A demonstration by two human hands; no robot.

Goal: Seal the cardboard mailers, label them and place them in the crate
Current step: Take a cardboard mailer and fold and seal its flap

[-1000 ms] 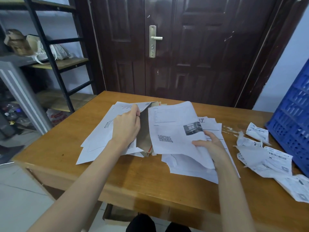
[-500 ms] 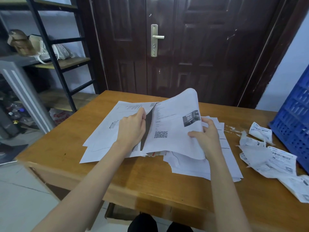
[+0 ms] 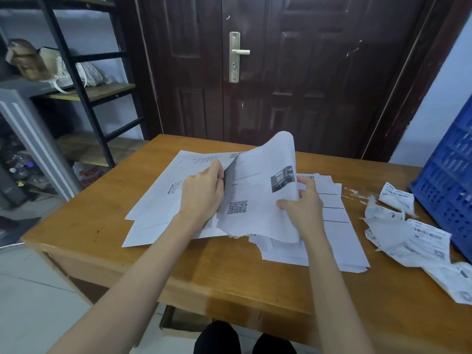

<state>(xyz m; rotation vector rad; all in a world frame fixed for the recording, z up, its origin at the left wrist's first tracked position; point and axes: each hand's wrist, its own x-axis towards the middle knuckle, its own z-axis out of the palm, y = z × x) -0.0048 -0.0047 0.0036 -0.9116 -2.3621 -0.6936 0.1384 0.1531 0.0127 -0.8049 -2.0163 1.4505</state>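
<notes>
A white printed sheet (image 3: 258, 190) with a QR code and a small photo is lifted and curled over the middle of the wooden table (image 3: 107, 208). My right hand (image 3: 304, 208) grips its right edge. My left hand (image 3: 203, 195) holds the edge of a flat white mailer (image 3: 163, 200) lying on the left, and a dark gap shows between that and the lifted sheet. A stack of white sheets (image 3: 334, 238) lies under my right hand. The blue crate (image 3: 449, 195) stands at the table's right edge.
Crumpled shipping labels and peeled backing papers (image 3: 411, 236) lie between the paper stack and the crate. A dark wooden door (image 3: 255, 72) stands behind the table. A black metal shelf rack (image 3: 76, 80) with bags is at the back left.
My right hand has raised the printed sheet from nearly flat and swung it over toward the left, its top now curling up. My left hand stayed on the left mailer's edge.
</notes>
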